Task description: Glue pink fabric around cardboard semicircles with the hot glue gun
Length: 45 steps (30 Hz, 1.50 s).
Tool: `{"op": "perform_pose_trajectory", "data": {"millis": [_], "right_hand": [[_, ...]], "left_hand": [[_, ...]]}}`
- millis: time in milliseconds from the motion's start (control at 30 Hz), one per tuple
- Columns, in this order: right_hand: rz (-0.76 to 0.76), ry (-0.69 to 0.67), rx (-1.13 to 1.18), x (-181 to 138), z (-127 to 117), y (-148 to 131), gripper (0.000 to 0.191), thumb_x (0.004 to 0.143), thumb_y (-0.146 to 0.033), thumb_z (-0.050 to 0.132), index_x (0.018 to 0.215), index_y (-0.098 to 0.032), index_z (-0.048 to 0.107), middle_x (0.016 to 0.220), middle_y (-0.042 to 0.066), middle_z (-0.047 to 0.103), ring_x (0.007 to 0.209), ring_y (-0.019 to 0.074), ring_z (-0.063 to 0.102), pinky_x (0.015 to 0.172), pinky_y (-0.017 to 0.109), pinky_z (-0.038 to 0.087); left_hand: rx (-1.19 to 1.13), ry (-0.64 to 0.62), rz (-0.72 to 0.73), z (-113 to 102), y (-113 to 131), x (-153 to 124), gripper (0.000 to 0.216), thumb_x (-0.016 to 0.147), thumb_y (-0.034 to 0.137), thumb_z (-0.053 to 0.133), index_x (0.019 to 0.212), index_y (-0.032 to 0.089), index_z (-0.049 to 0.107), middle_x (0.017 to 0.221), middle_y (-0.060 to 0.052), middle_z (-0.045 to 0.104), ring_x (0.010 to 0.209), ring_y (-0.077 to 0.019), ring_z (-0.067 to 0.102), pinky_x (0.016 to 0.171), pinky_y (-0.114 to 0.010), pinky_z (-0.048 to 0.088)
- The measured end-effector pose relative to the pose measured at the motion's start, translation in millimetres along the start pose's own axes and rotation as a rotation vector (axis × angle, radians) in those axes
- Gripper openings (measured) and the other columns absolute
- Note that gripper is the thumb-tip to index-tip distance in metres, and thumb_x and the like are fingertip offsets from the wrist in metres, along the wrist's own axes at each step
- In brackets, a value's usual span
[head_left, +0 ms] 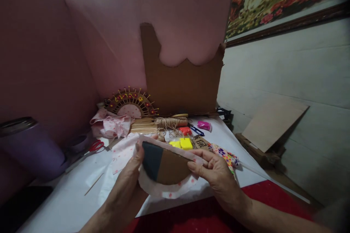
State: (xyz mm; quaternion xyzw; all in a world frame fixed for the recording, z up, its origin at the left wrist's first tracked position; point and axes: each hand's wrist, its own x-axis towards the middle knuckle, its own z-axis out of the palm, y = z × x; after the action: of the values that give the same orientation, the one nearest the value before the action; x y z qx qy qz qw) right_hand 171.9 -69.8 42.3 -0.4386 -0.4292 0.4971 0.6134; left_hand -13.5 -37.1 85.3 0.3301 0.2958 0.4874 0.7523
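Note:
Between my hands is a half-round cardboard piece [173, 165], brown with a dark blue part at its left end. A pale pink fabric [164, 191] with red spots lies behind it and sticks out past its edges. My left hand [131, 174] grips the left end, thumb on the front. At the right end, my right hand [216, 171] pinches fabric and cardboard, its thumb on the front. Just beyond are yellow clay packs [186, 143] and more spotted fabric [124, 151]. Farther back stands a half-round fan shape [131, 103] with sticks and small flowers.
Thin wooden sticks [142, 125], a twine roll [171, 122], a red pack [185, 130], a magenta pack [204, 126] and blue snips [197, 129] lie across the back. Red-handled scissors [96, 146] and a purple tumbler [32, 149] are on the left. Cut cardboard [183, 87] stands behind.

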Motion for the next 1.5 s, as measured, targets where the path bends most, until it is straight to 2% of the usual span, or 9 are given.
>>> {"op": "perform_pose_trajectory", "data": {"millis": [133,200,533,633,733,900,1067,1200,1500], "right_hand": [[-0.059,-0.008,-0.019,0,1,0,0.026,0.067,-0.031,0.078,0.088,-0.018,0.071,0.065,-0.001,0.065,0.052,0.0078,0.050,0.050,0.019,0.041],[-0.103,-0.027,-0.040,1,0,4,0.023,0.068,-0.031,0.077,0.087,-0.019,0.073,0.066,-0.001,0.066,0.052,0.0091,0.052,0.050,0.021,0.043],[-0.215,-0.095,-0.047,0,1,8,0.016,0.072,-0.026,0.075,0.087,-0.031,0.076,0.082,0.000,0.075,0.065,0.0132,0.064,0.052,0.022,0.050],[-0.392,-0.072,-0.229,-1,-1,5,0.020,0.076,-0.020,0.072,0.091,-0.032,0.076,0.087,0.002,0.076,0.075,0.0178,0.068,0.067,0.031,0.055],[-0.644,-0.139,-0.414,-1,-6,1,0.030,0.080,-0.012,0.066,0.102,-0.032,0.073,0.092,0.004,0.076,0.085,0.0198,0.068,0.078,0.036,0.054],[-0.937,-0.293,-0.594,3,-14,-6,0.045,0.080,-0.007,0.066,0.119,-0.028,0.063,0.103,0.010,0.073,0.090,0.0211,0.066,0.077,0.040,0.054],[-1.126,-0.315,-0.691,8,-16,-5,0.038,0.083,-0.012,0.064,0.121,-0.018,0.061,0.101,0.015,0.072,0.088,0.0219,0.067,0.072,0.039,0.055],[-1.127,-0.285,-0.736,6,-15,-3,0.028,0.085,-0.018,0.063,0.113,-0.015,0.063,0.097,0.015,0.073,0.082,0.0220,0.066,0.069,0.039,0.055],[-1.062,-0.267,-0.888,-5,-13,-7,0.017,0.088,-0.023,0.058,0.103,-0.017,0.062,0.088,0.009,0.071,0.073,0.0209,0.065,0.063,0.034,0.051]], "left_hand": [[0.086,-0.008,0.030,-1,-5,2,0.043,0.069,0.012,0.075,0.110,0.014,0.063,0.097,-0.012,0.075,0.088,-0.0275,0.070,0.076,-0.033,0.056],[0.075,0.017,0.022,-2,-6,3,0.040,0.067,0.011,0.076,0.105,0.012,0.066,0.091,-0.012,0.076,0.084,-0.0274,0.071,0.075,-0.033,0.057],[0.079,-0.015,-0.024,0,-2,1,0.054,0.070,0.010,0.074,0.121,0.017,0.059,0.098,-0.010,0.076,0.085,-0.0258,0.071,0.070,-0.029,0.058],[0.093,-0.005,-0.018,3,1,0,0.057,0.070,0.009,0.073,0.124,0.018,0.057,0.097,-0.010,0.076,0.086,-0.0252,0.071,0.070,-0.029,0.059],[0.086,0.024,-0.026,2,2,1,0.056,0.068,0.009,0.075,0.122,0.015,0.059,0.095,-0.010,0.076,0.083,-0.0253,0.072,0.072,-0.029,0.059],[0.102,0.030,-0.059,-1,2,4,0.055,0.068,0.009,0.074,0.120,0.015,0.057,0.089,-0.011,0.076,0.082,-0.0278,0.072,0.071,-0.035,0.059],[0.106,0.040,-0.097,-3,1,5,0.052,0.068,0.013,0.075,0.117,0.014,0.057,0.087,-0.011,0.075,0.078,-0.0282,0.072,0.068,-0.036,0.059],[0.140,0.040,-0.084,-6,-2,6,0.051,0.067,0.015,0.077,0.114,0.014,0.058,0.088,-0.011,0.074,0.077,-0.0274,0.071,0.062,-0.032,0.058],[0.127,-0.089,-0.064,-8,-8,4,0.038,0.071,0.017,0.073,0.109,0.013,0.065,0.087,-0.012,0.075,0.076,-0.0252,0.070,0.061,-0.029,0.056]]}}
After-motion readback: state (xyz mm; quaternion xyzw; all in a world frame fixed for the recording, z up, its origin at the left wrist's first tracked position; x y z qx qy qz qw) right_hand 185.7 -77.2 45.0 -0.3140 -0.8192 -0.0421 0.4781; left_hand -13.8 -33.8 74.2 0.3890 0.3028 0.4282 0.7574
